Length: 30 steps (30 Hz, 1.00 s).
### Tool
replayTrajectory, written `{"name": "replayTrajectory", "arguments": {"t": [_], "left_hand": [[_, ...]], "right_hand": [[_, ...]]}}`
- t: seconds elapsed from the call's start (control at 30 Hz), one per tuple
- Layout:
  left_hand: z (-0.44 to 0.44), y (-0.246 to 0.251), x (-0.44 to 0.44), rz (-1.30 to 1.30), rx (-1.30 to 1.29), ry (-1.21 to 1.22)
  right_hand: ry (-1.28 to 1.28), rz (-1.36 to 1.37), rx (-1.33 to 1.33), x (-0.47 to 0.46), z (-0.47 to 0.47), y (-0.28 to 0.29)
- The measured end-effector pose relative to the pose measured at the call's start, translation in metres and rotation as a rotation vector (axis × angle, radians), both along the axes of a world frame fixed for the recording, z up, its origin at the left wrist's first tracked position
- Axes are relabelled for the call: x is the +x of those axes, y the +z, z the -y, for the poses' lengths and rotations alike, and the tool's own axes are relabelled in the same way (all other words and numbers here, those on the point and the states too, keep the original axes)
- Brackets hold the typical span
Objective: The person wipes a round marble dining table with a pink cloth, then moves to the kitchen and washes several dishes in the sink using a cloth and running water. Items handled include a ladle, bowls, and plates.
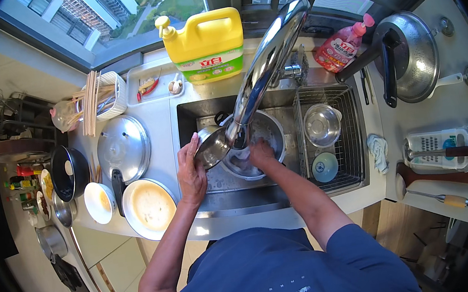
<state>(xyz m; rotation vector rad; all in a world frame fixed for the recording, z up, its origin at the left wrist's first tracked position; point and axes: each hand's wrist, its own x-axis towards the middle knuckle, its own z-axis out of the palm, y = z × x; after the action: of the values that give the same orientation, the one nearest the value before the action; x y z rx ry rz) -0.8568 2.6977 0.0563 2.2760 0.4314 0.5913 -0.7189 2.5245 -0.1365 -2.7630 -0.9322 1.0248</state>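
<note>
My left hand (192,170) grips the rim of a tilted stainless-steel bowl (211,147) at the left side of the faucet spout. My right hand (262,153) is down inside a round metal pot (276,129) that stands in the sink; water or suds surround the fingers, and whether they hold something cannot be told. The chrome faucet (254,74) arches over the pot and hides part of it. Right of the pot, a wire basket (347,133) in the sink holds a steel bowl (322,125) and a light green bowl (325,167).
Left of the sink lie a pressure-cooker lid (122,145), a large white bowl (150,207) and a smaller white bowl (100,202). Behind stand a yellow detergent jug (209,45) and a pink pump bottle (340,49). A cloth (378,153) and a steel pan lid (416,56) are at right.
</note>
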Motion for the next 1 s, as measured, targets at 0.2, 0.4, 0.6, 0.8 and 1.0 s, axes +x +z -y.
{"name": "replayTrajectory", "arguments": {"t": [0.2, 0.4, 0.6, 0.8, 1.0], "left_hand": [[0.003, -0.009, 0.009, 0.003, -0.038, 0.02], [-0.006, -0.037, 0.008, -0.081, -0.07, 0.088], [0.011, -0.075, 0.006, -0.122, -0.915, 0.123], [0.064, -0.054, 0.027, -0.17, -1.337, 0.104], [0.058, -0.068, 0.015, -0.223, -1.243, 0.222]], "right_hand": [[0.142, -0.215, 0.13, -0.003, 0.001, 0.005], [-0.171, -0.722, 0.645, 0.009, 0.016, 0.119], [-0.415, -0.789, 1.023, 0.005, 0.018, 0.187], [-0.568, -0.08, 0.855, -0.001, -0.024, 0.101], [-0.04, 0.032, 0.775, -0.038, -0.022, 0.097]]}}
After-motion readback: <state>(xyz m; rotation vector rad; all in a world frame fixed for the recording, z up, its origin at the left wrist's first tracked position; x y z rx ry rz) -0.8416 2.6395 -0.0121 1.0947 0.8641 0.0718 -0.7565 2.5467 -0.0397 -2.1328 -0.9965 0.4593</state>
